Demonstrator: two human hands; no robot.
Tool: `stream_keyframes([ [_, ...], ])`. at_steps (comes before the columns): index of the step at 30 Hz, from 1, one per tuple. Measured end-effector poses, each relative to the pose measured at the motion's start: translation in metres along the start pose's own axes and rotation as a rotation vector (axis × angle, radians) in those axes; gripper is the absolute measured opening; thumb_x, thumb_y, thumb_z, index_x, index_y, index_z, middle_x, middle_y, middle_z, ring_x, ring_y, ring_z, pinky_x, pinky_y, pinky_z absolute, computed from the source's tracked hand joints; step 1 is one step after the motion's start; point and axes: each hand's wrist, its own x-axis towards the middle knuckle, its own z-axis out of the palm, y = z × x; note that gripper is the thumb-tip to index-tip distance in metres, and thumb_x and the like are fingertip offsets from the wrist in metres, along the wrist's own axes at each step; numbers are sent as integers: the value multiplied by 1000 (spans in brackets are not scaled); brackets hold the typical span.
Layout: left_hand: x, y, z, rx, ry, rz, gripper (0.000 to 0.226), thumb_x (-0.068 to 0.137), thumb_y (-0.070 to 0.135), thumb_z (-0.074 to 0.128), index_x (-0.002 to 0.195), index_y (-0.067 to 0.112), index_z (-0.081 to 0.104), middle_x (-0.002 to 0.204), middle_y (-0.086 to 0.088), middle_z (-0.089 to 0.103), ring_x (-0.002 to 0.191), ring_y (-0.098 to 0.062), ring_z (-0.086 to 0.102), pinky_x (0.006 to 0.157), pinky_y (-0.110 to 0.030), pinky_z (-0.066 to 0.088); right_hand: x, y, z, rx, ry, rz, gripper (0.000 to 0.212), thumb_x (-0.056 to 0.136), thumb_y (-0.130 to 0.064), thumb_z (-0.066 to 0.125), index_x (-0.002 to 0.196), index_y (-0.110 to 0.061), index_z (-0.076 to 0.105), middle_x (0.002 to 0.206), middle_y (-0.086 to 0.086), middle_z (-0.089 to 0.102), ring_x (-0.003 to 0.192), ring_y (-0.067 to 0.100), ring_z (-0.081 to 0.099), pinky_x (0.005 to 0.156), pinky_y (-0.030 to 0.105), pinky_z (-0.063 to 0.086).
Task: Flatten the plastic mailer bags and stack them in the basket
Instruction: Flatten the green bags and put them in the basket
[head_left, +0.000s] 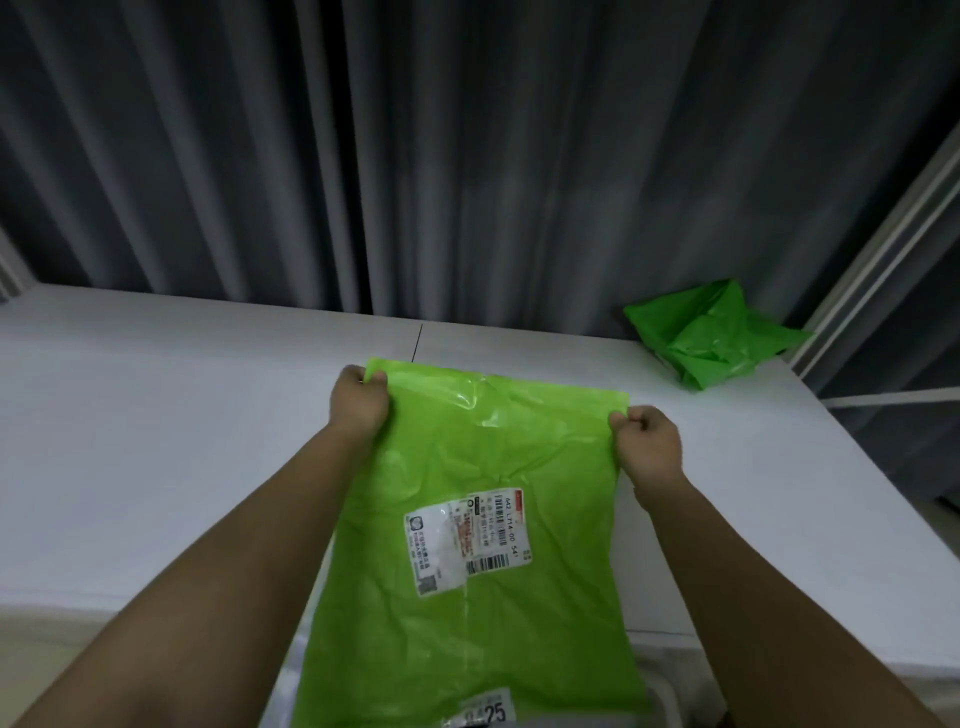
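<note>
Fingers (375, 378) of both hands pinch the green mailer bag's (467, 545) 2 far corners, apparently stretching it flat over the tabletop (156, 415).

Flat green labelled mailer bag (483, 545), held taut

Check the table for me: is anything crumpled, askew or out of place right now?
Yes. A second green mailer bag lies crumpled at the table's far right corner. The held mailer bag, gripped by left hand and right hand, is wrinkled. No basket shows.
</note>
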Motion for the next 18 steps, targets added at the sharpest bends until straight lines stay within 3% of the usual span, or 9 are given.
stream_keyframes([
  [3,-5,-2,-9,54,-9,-23,39,97,32,50,126,5,48,128,-22,52,118,-37,49,95,-36,38,-2,3,3,-57,74,65,8,91,-15,60,92,-7,60,78,6,55,84,23,52,79,29,40],
  [5,-22,0,-7,258,-46,-16,58,96,48,45,143,17,32,145,-20,34,133,-38,32,109,-44,26,-6,-3,8,-87,95,36,17,94,-16,56,106,-4,59,90,10,58,91,27,56,79,28,39],
  [7,-44,-1,-8,467,-85,105,65,96,55,37,150,24,18,156,-12,15,143,-32,14,115,-48,13,-15,-9,12,-207,88,-50,31,96,-19,51,124,-6,51,113,18,56,109,35,53,88,34,40],
  [9,-64,-12,-11,618,-199,271,62,98,54,30,152,29,12,160,-6,2,146,-27,0,116,-49,2,-30,-13,14,-404,52,-202,46,95,-25,50,139,-12,40,136,18,43,125,37,38,100,41,34],
  [11,-83,-32,-15,748,-353,356,60,98,54,23,152,34,6,160,-2,-9,146,-24,-12,115,-51,-7,-54,-14,20,-528,-61,-406,56,93,-37,47,144,-19,35,147,13,34,135,33,27,110,43,23],
  [13,-96,-52,-16,844,-445,363,59,99,55,18,152,36,0,159,-1,-17,145,-24,-20,113,-52,-12,-80,-10,31,-693,-265,-539,65,88,-54,32,149,-31,26,158,4,16,144,31,8,116,46,1],
  [15,-101,-63,-9,907,-457,375,58,99,55,14,151,37,-4,158,-2,-19,144,-26,-22,113,-53,-13,-95,2,44,-876,-436,-564,68,87,-67,19,150,-43,10,160,-3,-6,145,32,-15,110,50,-18],
  [18,-107,-74,2,945,-427,394,57,99,55,10,150,39,-8,158,-2,-21,144,-28,-22,113,-55,-12,-107,26,57,-1008,-562,-461,71,85,-78,11,147,-49,-4,157,-3,-23,140,36,-28,106,58,-22],
])
